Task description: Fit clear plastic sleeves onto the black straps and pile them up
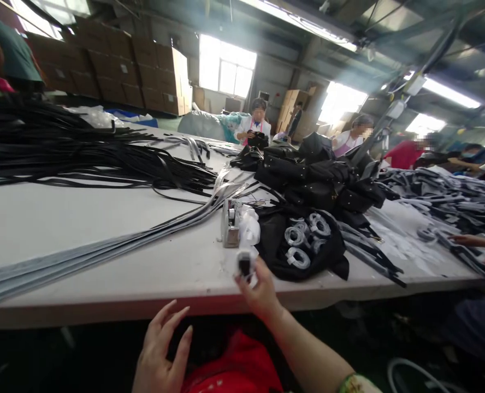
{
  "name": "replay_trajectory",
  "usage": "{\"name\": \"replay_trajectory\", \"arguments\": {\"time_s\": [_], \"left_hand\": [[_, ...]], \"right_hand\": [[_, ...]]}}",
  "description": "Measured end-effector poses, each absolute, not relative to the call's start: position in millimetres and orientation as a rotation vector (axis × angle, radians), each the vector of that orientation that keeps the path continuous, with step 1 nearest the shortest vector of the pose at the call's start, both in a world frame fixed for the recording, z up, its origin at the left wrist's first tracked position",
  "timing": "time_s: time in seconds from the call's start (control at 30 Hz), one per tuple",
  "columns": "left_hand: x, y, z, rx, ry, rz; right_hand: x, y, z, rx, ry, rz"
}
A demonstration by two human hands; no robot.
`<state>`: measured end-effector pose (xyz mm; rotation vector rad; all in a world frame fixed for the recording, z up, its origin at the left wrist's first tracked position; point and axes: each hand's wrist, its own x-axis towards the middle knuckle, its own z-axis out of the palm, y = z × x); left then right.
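My right hand (262, 292) grips a small coiled strap (244, 263) with a whitish outer wrap and a dark middle, blurred, above the table's front edge. My left hand (160, 349) is empty, its fingers spread, lower and to the left in front of the table. Just beyond the right hand stands a metal tape dispenser (230, 232), with crumpled white plastic (249, 225) against its right side. Several wrapped strap coils (299, 257) lie on black material (273, 240) to the right.
Long grey straps (144, 237) cross the white table (103, 278), and a heap of black straps (82, 153) covers its far left. Black bags (312, 174) are piled behind the coils. A co-worker's hands (482, 245) are at the right edge; other people work across the table.
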<state>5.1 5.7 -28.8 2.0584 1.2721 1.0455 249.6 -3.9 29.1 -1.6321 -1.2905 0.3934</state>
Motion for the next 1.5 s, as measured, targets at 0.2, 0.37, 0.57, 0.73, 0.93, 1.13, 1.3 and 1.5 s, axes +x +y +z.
{"name": "replay_trajectory", "arguments": {"time_s": [0.2,0.37,0.57,0.73,0.93,1.13,1.3,1.5], "left_hand": [[-3.7,12.4,-49.6,1.948,1.322,0.996],[-7.5,15.7,-48.8,1.975,1.294,0.942],[-42.9,111.3,-35.3,2.149,1.728,0.463],[-92.7,216.5,-25.6,1.988,2.085,0.265],[-126.6,247.8,-24.7,1.870,2.202,0.052],[-135.8,224.6,-21.8,1.992,2.147,0.089],[-129.0,193.9,-5.8,2.073,2.073,0.216],[-61.2,103.7,-4.1,2.087,1.782,0.290]], "right_hand": [[430.9,5.5,60.1,-2.411,-0.996,-0.667],[488.7,-4.1,35.9,-2.510,-1.316,-0.512],[435.6,-6.8,-4.0,-1.833,-1.571,-0.728],[343.3,-14.4,-33.4,-1.613,-1.878,-0.258],[324.8,-25.3,-62.3,-1.574,-1.931,-0.060],[318.7,-14.6,-62.2,-1.634,-1.921,0.107],[270.2,8.4,-43.9,-1.551,-1.938,0.387],[175.0,36.8,-30.7,-1.350,-1.498,1.342]]}}
